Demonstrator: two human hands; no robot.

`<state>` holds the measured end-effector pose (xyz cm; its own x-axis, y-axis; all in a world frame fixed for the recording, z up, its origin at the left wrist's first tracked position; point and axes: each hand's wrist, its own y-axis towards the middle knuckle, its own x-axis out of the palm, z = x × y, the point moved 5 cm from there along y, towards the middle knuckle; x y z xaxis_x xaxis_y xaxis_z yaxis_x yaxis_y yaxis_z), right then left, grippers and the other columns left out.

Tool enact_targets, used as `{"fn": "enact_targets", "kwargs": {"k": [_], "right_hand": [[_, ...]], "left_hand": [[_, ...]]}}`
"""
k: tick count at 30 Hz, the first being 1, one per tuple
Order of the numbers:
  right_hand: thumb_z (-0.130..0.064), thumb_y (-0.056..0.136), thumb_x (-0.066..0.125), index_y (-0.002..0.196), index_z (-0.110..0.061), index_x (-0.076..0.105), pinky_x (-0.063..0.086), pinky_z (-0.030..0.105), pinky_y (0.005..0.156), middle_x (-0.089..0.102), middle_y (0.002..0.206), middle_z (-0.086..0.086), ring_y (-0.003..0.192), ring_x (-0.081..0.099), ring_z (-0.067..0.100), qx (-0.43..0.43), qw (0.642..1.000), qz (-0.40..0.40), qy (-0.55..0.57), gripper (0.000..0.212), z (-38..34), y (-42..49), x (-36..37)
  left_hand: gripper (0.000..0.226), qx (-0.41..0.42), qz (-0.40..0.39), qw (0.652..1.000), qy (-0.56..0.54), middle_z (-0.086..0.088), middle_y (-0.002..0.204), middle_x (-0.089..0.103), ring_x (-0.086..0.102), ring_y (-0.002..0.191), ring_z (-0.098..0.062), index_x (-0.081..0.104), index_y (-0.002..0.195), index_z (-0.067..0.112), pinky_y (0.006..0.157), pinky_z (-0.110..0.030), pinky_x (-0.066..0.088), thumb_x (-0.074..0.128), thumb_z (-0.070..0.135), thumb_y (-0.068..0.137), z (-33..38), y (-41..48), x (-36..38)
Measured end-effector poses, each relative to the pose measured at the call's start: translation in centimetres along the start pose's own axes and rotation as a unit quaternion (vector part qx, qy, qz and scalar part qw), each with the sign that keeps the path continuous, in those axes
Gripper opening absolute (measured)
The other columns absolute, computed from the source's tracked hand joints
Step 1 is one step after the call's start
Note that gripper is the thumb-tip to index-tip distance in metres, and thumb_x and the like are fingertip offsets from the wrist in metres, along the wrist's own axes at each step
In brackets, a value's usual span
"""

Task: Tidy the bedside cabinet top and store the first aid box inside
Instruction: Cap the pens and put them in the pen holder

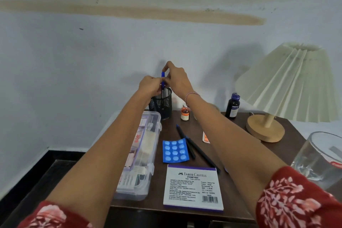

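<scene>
Both hands hold a blue pen over the mesh pen cup at the back of the bedside cabinet.

Nearest on the dark wooden cabinet top (229,187) lies a Faber-Castell stamp pad box (192,189), with a drinking glass (318,161) at the right edge. The clear first aid box (142,155), lid closed, sits along the left edge. Beyond the stamp pad box lie a blue tablet blister (175,151) and two dark pens (194,149) just beside it. Further back stand a small orange bottle (185,114), a dark bottle (233,106) and a pleated lamp (288,87). At the rear, the left hand (149,87) and right hand (175,77) pinch a blue pen (162,79) upright above the black mesh cup (160,103).
</scene>
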<state>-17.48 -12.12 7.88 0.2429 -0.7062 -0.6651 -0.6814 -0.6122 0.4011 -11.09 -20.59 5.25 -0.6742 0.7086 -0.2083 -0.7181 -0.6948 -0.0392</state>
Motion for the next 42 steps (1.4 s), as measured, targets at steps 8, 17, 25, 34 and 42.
{"fn": "enact_targets", "kwargs": {"k": [8,17,25,34,42], "right_hand": [[-0.005,0.089,0.056,0.114,-0.005,0.051,0.053,0.042,0.080,0.064,0.097,0.022,0.086,0.063,0.034,0.025,1.000,-0.010,-0.017,0.026,1.6,1.0,2.1],[-0.003,0.088,0.058,0.126,-0.005,0.046,0.051,0.038,0.083,0.062,0.107,0.022,0.095,0.061,0.032,0.019,0.999,-0.026,-0.036,0.040,2.0,0.9,2.6],[-0.011,0.088,0.062,0.118,-0.007,0.054,0.048,0.030,0.076,0.067,0.099,0.019,0.091,0.065,0.029,0.032,0.999,0.003,0.013,0.032,0.9,-0.3,-0.2],[-0.025,0.094,0.056,0.116,-0.009,0.055,0.050,0.033,0.080,0.068,0.096,0.015,0.086,0.065,0.027,0.047,0.998,0.028,-0.032,0.028,-1.2,-5.4,-4.1],[-0.021,0.094,0.055,0.119,-0.006,0.055,0.049,0.040,0.092,0.068,0.103,0.018,0.097,0.064,0.028,0.065,0.996,-0.006,-0.054,0.029,-3.3,-12.2,-7.3]], "left_hand": [[0.019,-0.036,-0.027,0.999,-0.026,-0.008,0.074,0.059,0.058,0.065,-0.019,0.056,0.082,0.006,0.069,-0.027,0.051,0.050,0.023,0.088,-0.1,1.4,0.5],[0.025,-0.038,-0.012,0.999,-0.035,-0.016,0.092,0.059,0.057,0.082,-0.025,0.053,0.095,0.002,0.083,-0.032,0.051,0.051,0.028,0.091,-1.0,2.3,0.4],[0.033,-0.021,-0.010,1.000,-0.018,-0.018,0.100,0.060,0.060,0.087,-0.027,0.055,0.109,0.000,0.082,-0.032,0.053,0.050,0.028,0.093,0.0,0.7,0.0],[0.039,-0.029,-0.009,0.999,-0.014,-0.015,0.088,0.061,0.060,0.067,-0.019,0.054,0.118,-0.006,0.062,-0.023,0.052,0.049,0.023,0.093,1.7,-5.6,0.4],[0.039,-0.055,-0.033,0.998,-0.020,-0.017,0.098,0.062,0.062,0.080,-0.022,0.052,0.123,-0.004,0.065,-0.023,0.052,0.050,0.022,0.093,2.1,-13.3,1.3]]}}
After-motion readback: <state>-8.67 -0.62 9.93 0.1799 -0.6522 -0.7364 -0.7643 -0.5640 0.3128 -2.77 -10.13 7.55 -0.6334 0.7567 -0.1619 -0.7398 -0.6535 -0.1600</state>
